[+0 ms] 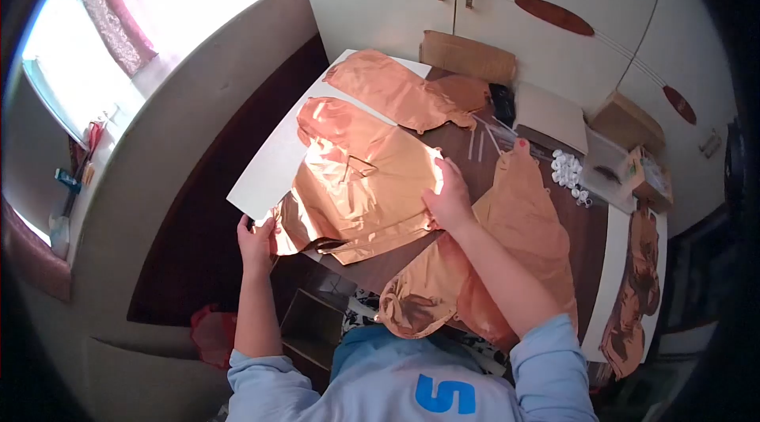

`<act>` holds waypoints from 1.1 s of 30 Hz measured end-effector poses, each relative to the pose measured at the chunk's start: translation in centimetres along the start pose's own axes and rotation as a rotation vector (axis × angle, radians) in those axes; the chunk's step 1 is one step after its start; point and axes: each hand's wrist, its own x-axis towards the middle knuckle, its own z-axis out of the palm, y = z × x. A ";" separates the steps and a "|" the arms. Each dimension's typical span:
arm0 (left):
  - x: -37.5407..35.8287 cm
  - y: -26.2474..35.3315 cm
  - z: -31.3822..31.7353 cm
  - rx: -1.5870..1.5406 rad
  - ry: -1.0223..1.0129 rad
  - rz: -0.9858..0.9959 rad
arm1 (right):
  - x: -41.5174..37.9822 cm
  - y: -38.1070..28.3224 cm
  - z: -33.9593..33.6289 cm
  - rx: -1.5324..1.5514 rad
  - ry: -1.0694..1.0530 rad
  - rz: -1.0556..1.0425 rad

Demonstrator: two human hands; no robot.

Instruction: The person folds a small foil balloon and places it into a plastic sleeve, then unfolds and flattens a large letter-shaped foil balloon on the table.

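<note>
Head view: I hold a copper foil (360, 192) stretched between both hands over the near left part of the table (473, 172), its creased surface catching the light.
Left hand: My left hand (257, 241) grips the foil's lower left corner, fingers curled up at the edge and thumb toward the sheet.
Left arm: The forearm rises almost straight from a pushed-up blue sleeve (273, 382), beyond the table's near edge.
Right hand: My right hand (450, 196) grasps the foil's right edge, thumb turned inward, fingers pointing away from me.
Right arm: It slants up and leftward from its own pushed-up sleeve, passing over another foil (526, 224) on the table.
Far side: A third foil (380, 81) lies beyond the one I hold, near a cardboard box (467, 56).
Right side: White clips (566, 169) sit in a heap beside a clear tray.
</note>
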 end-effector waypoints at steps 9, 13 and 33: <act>7.6 -1.9 -3.4 0.148 0.061 0.239 | 0.4 -0.4 3.4 0.040 0.080 -0.057; 7.6 -1.8 -3.6 0.356 0.037 0.328 | 0.3 -0.2 3.5 0.054 0.084 -0.067; -15.4 1.1 18.3 0.768 -1.397 1.411 | -15.5 5.0 -20.0 -0.667 -0.130 -0.001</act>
